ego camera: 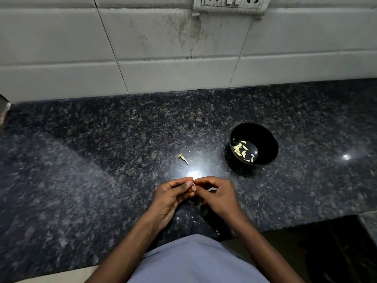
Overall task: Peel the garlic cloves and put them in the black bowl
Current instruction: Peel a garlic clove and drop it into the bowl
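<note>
My left hand [173,194] and my right hand [217,194] meet fingertip to fingertip above the dark granite counter [102,150]. Between them they pinch a small garlic clove [193,187], mostly hidden by the fingers. A pale strip of skin [212,189] shows under my right fingers. The black bowl [265,139] stands to the right and farther back, with several peeled cloves [241,151] in its bottom.
A bare garlic stem [183,158] lies on the counter beyond my hands. Small skin flakes [218,232] lie near the counter's front edge. A white tiled wall [173,48] with a socket panel [230,4] rises behind. The counter ends at a dark gap [326,242] on the right.
</note>
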